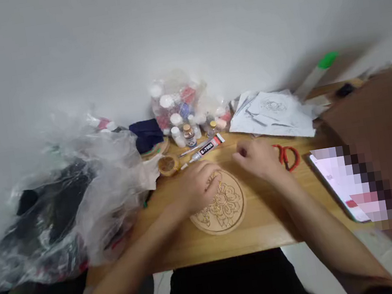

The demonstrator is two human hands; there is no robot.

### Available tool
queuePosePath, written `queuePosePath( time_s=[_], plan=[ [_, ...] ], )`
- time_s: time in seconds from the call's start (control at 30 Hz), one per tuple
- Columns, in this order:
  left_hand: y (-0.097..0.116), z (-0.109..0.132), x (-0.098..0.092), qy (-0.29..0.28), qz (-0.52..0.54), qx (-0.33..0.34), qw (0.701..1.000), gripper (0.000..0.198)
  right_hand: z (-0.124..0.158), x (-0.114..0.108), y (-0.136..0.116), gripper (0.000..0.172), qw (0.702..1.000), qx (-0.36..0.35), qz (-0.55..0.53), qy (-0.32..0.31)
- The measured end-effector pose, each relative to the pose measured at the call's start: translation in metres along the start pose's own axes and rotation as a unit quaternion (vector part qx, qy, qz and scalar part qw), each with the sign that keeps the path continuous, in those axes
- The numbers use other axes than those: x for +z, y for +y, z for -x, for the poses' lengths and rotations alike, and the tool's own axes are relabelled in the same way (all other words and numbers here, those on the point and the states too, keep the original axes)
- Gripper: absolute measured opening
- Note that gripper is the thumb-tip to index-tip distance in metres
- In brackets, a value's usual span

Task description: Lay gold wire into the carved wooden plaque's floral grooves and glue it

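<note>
A round wooden board (235, 212) with a raised golden flower pattern lies on the table. My left hand (199, 184) is over its upper left part, fingers bent and drawn together near the pattern; blur hides what they hold, if anything. Just off the board's upper right edge is my right hand (259, 158), its fingers curled closed, and I cannot make out anything in them. Red-handled scissors (292, 158) lie just right of that hand, their blades hidden. Behind the board rest a B-7000 glue tube (206, 148) and a small round amber-coloured container (168, 165).
Small bottles (190, 135) and a clear bag of white-capped jars (170, 102) stand by the wall. Large plastic bags (102, 185) crowd the left. Sketched papers (272, 113), a phone (342, 189) and a brown cardboard box (381, 134) occupy the right.
</note>
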State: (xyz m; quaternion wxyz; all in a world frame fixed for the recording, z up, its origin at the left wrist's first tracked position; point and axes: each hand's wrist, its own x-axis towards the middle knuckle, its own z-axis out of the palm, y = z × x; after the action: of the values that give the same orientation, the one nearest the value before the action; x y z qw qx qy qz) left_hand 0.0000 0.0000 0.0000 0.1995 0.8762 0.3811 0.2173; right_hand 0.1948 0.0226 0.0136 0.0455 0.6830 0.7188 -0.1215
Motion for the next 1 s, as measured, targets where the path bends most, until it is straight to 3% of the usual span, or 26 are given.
queuePosePath(
  time_s=[0.13, 0.23, 0.37, 0.47, 0.57, 0.8, 0.9, 1.0],
  plan=[
    [-0.03, 0.004, 0.011, -0.006, -0.067, 0.029, 0.997, 0.028, 0.006, 0.004, 0.004, 0.027, 0.997, -0.032, -0.02, -0.074],
    [-0.041, 0.006, 0.018, -0.005, -0.088, 0.051, 0.995, 0.03, 0.013, 0.003, 0.003, 0.019, 0.993, -0.051, -0.045, -0.101],
    [-0.047, 0.01, 0.025, 0.02, -0.044, 0.064, 0.997, 0.025, 0.022, -0.003, -0.004, 0.019, 0.99, -0.075, -0.108, -0.059],
    [-0.051, 0.011, 0.029, 0.057, 0.037, 0.04, 0.997, 0.022, 0.021, -0.003, -0.01, 0.019, 0.965, -0.155, -0.2, -0.071],
    [-0.058, 0.01, 0.031, 0.07, 0.134, 0.009, 0.989, 0.021, 0.014, 0.008, -0.012, 0.026, 0.927, -0.217, -0.294, -0.081],
    [-0.063, 0.007, 0.03, 0.075, 0.283, -0.057, 0.954, 0.023, 0.004, 0.043, -0.019, 0.029, 0.882, -0.253, -0.397, -0.001],
    [-0.063, 0.008, 0.028, 0.08, 0.321, -0.078, 0.941, 0.023, 0.004, 0.048, -0.021, 0.022, 0.881, -0.26, -0.394, 0.037],
    [-0.064, 0.009, 0.026, 0.078, 0.344, -0.1, 0.931, 0.023, 0.005, 0.047, -0.021, 0.02, 0.892, -0.261, -0.367, 0.036]
  ],
)
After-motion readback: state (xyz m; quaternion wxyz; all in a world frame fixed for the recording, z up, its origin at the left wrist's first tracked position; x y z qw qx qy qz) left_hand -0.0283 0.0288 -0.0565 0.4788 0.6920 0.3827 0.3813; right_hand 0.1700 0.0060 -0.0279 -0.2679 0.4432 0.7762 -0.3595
